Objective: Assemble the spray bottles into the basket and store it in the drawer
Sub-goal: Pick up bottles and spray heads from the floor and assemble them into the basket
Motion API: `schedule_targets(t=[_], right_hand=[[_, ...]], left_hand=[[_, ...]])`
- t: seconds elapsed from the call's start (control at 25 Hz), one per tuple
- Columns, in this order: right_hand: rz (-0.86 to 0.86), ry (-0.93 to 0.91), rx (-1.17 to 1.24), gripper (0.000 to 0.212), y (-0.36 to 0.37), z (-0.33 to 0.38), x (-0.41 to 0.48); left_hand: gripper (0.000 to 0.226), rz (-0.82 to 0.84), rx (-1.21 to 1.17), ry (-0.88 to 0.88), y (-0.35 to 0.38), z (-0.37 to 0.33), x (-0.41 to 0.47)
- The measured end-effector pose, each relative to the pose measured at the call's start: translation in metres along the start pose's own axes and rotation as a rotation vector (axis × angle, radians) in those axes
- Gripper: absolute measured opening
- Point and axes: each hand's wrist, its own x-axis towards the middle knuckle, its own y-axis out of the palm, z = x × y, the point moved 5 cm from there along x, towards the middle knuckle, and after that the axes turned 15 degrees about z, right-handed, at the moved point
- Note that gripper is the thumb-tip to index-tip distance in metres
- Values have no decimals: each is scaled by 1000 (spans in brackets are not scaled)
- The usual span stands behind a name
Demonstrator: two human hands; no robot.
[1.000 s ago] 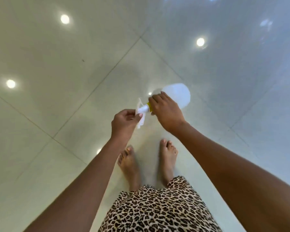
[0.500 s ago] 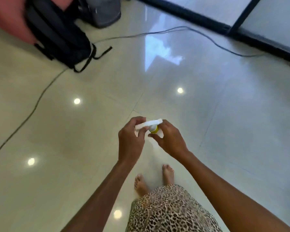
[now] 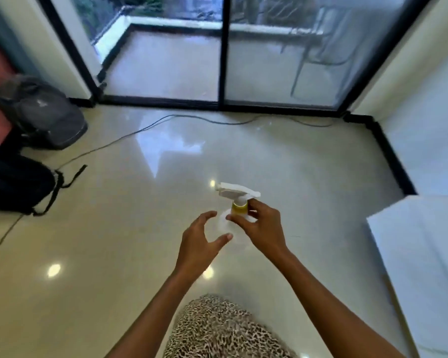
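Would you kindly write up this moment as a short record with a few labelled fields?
held item: spray bottle, white trigger head, yellow collar
right hand: pinching the bottle at the collar
left hand: open, fingers spread beside the bottle body, apparently not gripping
floor: glossy tiles, a cable running across
left side: two backpacks
basket, drawer: not in view

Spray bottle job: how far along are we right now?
Looks done: the white trigger head sits on the yellow collar of the spray bottle, so this one looks assembled. In hand: the right hand grips the bottle at the collar; the left hand is open beside it, not gripping. Left: basket and drawer are not in view, so loading and storing remain.
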Motion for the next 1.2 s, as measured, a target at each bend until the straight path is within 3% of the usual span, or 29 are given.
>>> schedule_targets(t=[0.32,0.72,1.2], right_hand=[[-400,44,-9,40,-202,-39,-160],[-887,301,129,38,-380,-128,-326],[-1337,520,158,37,-589,-241,-432]], left_hand=[[81,378,96,201,209,-143,-12],[55,818,220,564,450,-291,-36],[48,1263,307,717,718,-441,2]])
